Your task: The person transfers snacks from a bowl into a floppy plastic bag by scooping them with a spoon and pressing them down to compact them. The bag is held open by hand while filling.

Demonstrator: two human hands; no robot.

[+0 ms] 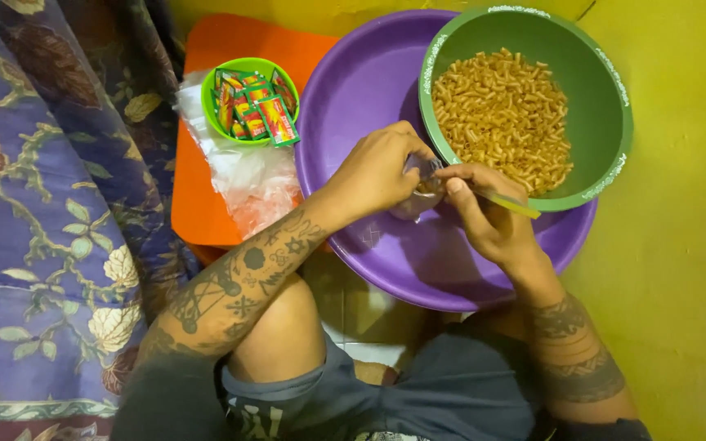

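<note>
While our left forearm reaches in from the near left, tattooed and angled up toward the middle of the scene, our left hand curls knuckles-up over a small clear plastic bag, its grip pinched on the bag's upper edge. Our right forearm comes in from the near right, wrist bent inward, and our right hand meets the left just beside the bag. Its grip is clenched around a thin yellow spoon, thumb pressed along the handle, whose free end juts right over the rim of the green bowl. The working end of the spoon is hidden at the bag's mouth, so we cannot tell what it carries.

Orange macaroni snacks fill the green bowl, which sits in the far right part of a wide purple basin. The bag hangs above the basin, touching both our hands, just left of the green bowl.

Left of the basin, an orange stool carries a pile of clear plastic bags and a small green bowl holding red and green seasoning sachets. A purple floral cloth lies along the left, and our knee rises near, between our forearms.
</note>
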